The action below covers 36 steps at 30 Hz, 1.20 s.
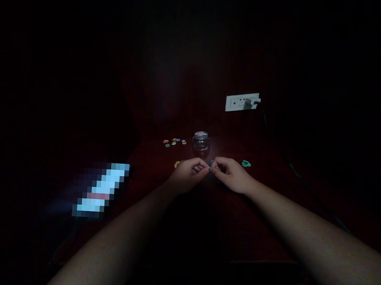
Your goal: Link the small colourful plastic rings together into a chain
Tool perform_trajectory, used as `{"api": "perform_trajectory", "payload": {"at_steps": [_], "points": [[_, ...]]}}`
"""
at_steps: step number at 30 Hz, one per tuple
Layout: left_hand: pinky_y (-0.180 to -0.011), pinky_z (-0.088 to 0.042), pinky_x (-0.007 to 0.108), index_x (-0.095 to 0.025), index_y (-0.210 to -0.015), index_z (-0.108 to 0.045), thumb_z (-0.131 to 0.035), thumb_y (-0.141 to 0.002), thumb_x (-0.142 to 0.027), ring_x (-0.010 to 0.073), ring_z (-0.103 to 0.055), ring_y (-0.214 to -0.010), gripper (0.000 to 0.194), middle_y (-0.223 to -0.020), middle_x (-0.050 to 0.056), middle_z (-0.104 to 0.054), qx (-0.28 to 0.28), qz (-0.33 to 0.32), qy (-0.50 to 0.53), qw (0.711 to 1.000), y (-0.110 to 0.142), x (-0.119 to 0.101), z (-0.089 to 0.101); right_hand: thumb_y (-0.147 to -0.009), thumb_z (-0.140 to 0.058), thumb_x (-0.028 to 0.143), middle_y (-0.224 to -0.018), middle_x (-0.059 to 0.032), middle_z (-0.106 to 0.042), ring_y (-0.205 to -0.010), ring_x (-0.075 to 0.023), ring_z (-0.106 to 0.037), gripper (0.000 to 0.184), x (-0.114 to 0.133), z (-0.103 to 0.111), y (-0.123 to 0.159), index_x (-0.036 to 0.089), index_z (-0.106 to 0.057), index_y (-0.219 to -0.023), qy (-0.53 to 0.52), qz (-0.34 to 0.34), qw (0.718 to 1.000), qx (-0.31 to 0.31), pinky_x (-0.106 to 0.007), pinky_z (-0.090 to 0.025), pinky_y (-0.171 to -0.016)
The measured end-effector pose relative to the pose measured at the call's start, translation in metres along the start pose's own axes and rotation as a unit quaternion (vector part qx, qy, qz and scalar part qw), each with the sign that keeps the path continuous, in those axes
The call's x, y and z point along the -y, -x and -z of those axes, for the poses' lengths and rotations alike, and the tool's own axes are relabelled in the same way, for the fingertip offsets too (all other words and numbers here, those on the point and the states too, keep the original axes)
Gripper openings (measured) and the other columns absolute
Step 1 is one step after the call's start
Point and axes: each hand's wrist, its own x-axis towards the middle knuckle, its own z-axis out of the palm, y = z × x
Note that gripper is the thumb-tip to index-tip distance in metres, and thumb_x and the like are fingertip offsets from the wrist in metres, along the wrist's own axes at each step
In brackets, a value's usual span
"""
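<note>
My left hand (188, 173) and my right hand (230, 174) meet fingertip to fingertip over a dark red table (237, 222). Both pinch a tiny pale blue piece (209, 167) between them, too small to name for sure; it looks like one of the small coloured rings. A small clear glass jar (201, 141) stands just beyond the hands. Several small coloured rings (175, 142) lie left of the jar. A yellow ring (177, 164) lies by my left hand, a teal one (246, 164) by my right.
A lit phone screen (102, 191) lies at the table's left edge. A white wall socket (242, 102) with a plug and a dark cable running down to the right sits behind the table. The room is very dark.
</note>
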Motion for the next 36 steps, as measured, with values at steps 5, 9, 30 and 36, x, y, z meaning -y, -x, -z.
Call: {"api": "perform_trajectory", "payload": {"at_steps": [5, 9, 30, 36], "points": [[-0.054, -0.04, 0.018, -0.012, -0.085, -0.059, -0.054, -0.077, -0.029, 0.0077, -0.051, -0.06, 0.02, -0.072, 0.002, -0.059, 0.005, -0.004, -0.006, 1.0, -0.0001, 0.0001, 0.0, -0.078, -0.049, 0.029, -0.055, 0.0035, -0.043, -0.052, -0.0088, -0.038, 0.019, 0.0016, 0.0007, 0.0001, 0.016, -0.048, -0.064, 0.011, 0.008, 1.0, -0.009, -0.022, -0.03, -0.051], [-0.054, -0.04, 0.019, -0.012, -0.084, -0.059, -0.054, -0.077, -0.03, 0.0078, -0.051, -0.059, 0.02, -0.07, 0.002, -0.059, 0.006, 0.006, -0.002, 1.0, 0.0002, -0.0012, 0.0001, -0.077, -0.049, 0.03, -0.055, 0.0032, -0.043, -0.052, -0.0088, -0.038, 0.02, 0.0008, 0.0007, 0.0, 0.016, -0.048, -0.064, 0.01, 0.01, 1.0, -0.01, -0.022, -0.03, -0.05], [-0.052, -0.04, 0.018, -0.011, -0.083, -0.06, -0.055, -0.076, -0.033, 0.0075, -0.051, -0.058, 0.023, -0.071, 0.002, -0.06, 0.016, 0.009, -0.009, 1.0, 0.001, -0.0023, 0.0001, -0.078, -0.05, 0.034, -0.056, 0.0025, -0.045, -0.052, -0.0085, -0.038, 0.023, -0.0007, -0.0013, -0.0003, 0.015, -0.049, -0.066, -0.008, 0.001, 1.0, 0.011, -0.021, -0.03, -0.049], [-0.052, -0.04, 0.018, -0.011, -0.083, -0.061, -0.055, -0.076, -0.032, 0.0071, -0.05, -0.057, 0.023, -0.069, 0.002, -0.06, 0.016, 0.008, -0.015, 1.0, 0.0014, -0.0029, 0.0, -0.078, -0.051, 0.035, -0.055, 0.0027, -0.044, -0.052, -0.0084, -0.038, 0.024, 0.0007, -0.0013, 0.0002, 0.015, -0.049, -0.066, -0.01, 0.002, 1.0, 0.006, -0.021, -0.03, -0.048]]}}
